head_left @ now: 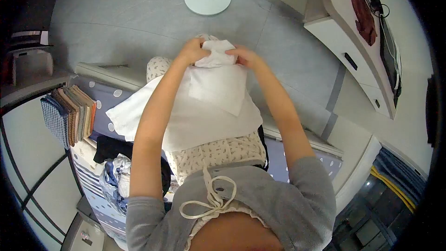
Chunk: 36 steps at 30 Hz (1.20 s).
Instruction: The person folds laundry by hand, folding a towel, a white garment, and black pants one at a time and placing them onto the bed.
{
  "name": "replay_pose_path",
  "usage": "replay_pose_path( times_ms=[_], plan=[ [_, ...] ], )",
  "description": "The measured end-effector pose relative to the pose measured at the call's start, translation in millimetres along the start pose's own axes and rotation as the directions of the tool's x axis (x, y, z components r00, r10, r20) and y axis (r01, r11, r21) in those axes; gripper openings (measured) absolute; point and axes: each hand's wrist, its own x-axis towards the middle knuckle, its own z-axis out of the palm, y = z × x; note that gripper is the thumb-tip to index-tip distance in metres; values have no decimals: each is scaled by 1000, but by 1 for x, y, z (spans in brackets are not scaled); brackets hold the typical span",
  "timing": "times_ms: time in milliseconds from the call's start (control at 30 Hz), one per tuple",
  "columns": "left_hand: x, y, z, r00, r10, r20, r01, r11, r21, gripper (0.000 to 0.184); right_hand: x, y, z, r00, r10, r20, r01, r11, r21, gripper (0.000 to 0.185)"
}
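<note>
Two hands, one piece of work: a white cloth, laid across your lap over the patterned trousers. Progress, as far as can be judged: partial. Far end is drawn together into a small, crumpled bunch between your hands; a squarish layer lies fairly flat just nearer you. The larger share is loose and spread out, one corner trailing off to your left over the dotted bedding. That broad part looks to be what is left to deal with.

Left hand: closed on the left side of the bunch, thumb toward its middle. Right hand: fingers gripping the bunch's right edge; exact fingertip contact hard to make out. Cloth therefore touches both hands, its bunched end between them, the rest extending back toward your body, below and between your forearms.

Nearby, well apart from both hands: a stack of folded cloths to your left, neatly layered, and a loose heap of clothes nearer your left elbow.
</note>
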Motion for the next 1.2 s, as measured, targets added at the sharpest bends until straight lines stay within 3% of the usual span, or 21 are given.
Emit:
replay_pose_path(
  times_ms=[100,167,200,300,367,500,600,700,767,800,867,967,1000,1100,1167,1200],
  plan=[
    [-14,7,2,971,176,-160,-217,931,-293,31,-21,-16,-1,981,-183,66,175,978,118,52],
    [-16,5,-3,973,216,-87,-232,928,-293,28,-36,-32,-1,956,-288,57,279,952,129,50],
    [-19,4,-5,971,233,-51,-237,925,-296,27,-45,-42,-3,948,-310,70,310,951,8,46],
    [-30,5,-16,936,350,40,-347,935,-73,26,-51,-65,-15,911,-383,156,413,849,-330,33],
    [-35,9,-19,946,317,68,-323,941,106,27,-49,-75,-16,867,-424,260,497,707,-503,25],
    [-45,7,-22,953,304,4,-268,832,485,30,-63,-94,-4,766,-514,386,611,397,-685,21],
    [-56,12,-35,940,338,45,-296,744,599,29,-63,-101,-2,741,-522,423,573,163,-803,21],
    [-63,5,-43,970,241,4,-236,945,227,23,-65,-112,-2,791,-480,379,458,53,-887,19],
    [-73,7,-46,981,196,-10,-196,981,2,19,-66,-123,1,867,-411,282,317,18,-948,19],
    [-76,7,-48,985,172,-13,-172,979,-112,18,-62,-124,2,842,-442,309,324,-43,-945,18],
    [-74,2,-46,992,127,-7,-127,980,-153,16,-53,-128,6,788,-495,366,329,-165,-930,19],
    [-66,-11,-42,1000,-2,23,6,979,-201,16,-46,-133,19,623,-610,490,448,-236,-862,19],
    [-62,-17,-40,998,-55,38,62,975,-213,16,-39,-134,20,627,-603,493,454,-232,-860,19],
    [-46,-46,-27,992,-111,-58,83,928,-363,15,-16,-125,22,627,-602,495,456,-232,-859,23],
    [-37,-67,-10,955,-87,-283,27,977,-210,19,-4,-106,25,608,-625,489,440,-248,-863,31],
    [-38,-63,-9,919,-61,-389,12,992,-128,23,-5,-98,26,611,-597,519,414,-318,-853,36]
  ],
)
